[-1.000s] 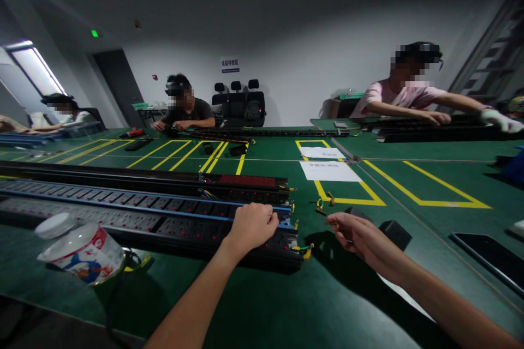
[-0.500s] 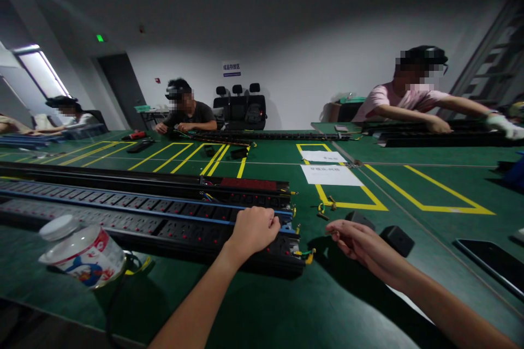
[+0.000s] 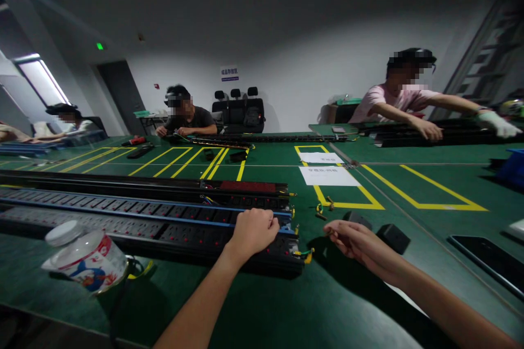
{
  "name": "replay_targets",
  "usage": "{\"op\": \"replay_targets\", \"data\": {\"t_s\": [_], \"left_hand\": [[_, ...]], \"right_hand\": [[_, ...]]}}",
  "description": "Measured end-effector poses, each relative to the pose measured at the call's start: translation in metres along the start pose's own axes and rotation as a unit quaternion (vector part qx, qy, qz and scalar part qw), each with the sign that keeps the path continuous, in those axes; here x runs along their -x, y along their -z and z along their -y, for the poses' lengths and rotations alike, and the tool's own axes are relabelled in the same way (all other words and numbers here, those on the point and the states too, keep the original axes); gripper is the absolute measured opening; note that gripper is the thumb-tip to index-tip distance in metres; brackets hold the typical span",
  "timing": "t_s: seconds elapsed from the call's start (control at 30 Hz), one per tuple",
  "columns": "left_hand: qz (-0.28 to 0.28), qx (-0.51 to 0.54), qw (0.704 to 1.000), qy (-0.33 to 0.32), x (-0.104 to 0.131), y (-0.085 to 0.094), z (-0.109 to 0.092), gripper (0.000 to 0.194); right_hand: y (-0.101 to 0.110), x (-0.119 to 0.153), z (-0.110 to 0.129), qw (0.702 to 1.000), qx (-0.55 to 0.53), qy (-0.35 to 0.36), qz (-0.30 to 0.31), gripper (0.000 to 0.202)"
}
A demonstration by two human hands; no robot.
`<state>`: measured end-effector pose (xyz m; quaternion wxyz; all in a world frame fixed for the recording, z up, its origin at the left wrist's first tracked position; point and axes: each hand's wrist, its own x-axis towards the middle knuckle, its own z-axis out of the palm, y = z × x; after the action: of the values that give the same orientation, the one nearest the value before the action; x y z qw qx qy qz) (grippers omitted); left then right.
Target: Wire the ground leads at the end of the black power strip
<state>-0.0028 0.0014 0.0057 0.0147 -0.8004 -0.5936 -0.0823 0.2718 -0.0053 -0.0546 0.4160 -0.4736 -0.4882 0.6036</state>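
Several long black power strips (image 3: pixel 180 232) with rows of sockets and blue edges lie side by side across the green table. My left hand (image 3: pixel 254 233) rests over the front strips near their right end, its fingers curled down and closed against them; the fingertips are hidden. Just right of the strip ends, my right hand (image 3: pixel 354 240) hovers over the table with thumb and fingers pinched together. Whatever is in that pinch is too small to make out. A green-yellow wire (image 3: pixel 305 254) with a yellow end sticks out of the nearest strip.
Small wire pieces (image 3: pixel 321 209) lie beyond my right hand, with black blocks (image 3: pixel 393 238) beside it. A phone (image 3: pixel 487 259) is at right, a plastic jar (image 3: pixel 92 262) at left. Paper sheets (image 3: pixel 327 176) lie within yellow tape. Several co-workers sit across, one wearing a white glove (image 3: pixel 497 123).
The view has shifted slightly. Both my hands keep nearly the same pose and place. The co-worker at right has moved their hands a little.
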Motion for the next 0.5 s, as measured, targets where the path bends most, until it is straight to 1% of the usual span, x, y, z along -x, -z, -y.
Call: {"op": "replay_targets", "data": {"t_s": [0.2,0.5], "left_hand": [[-0.002,0.005,1.000,-0.002,-0.0014,-0.0005,0.0007,0.034],[-0.008,0.004,1.000,-0.009,-0.0034,-0.0026,0.0026,0.034]], "right_hand": [[-0.0018,0.0020,0.0047,1.000,-0.004,-0.005,-0.004,0.037],[-0.0050,0.0028,0.0061,1.000,-0.013,-0.007,-0.012,0.027]]}}
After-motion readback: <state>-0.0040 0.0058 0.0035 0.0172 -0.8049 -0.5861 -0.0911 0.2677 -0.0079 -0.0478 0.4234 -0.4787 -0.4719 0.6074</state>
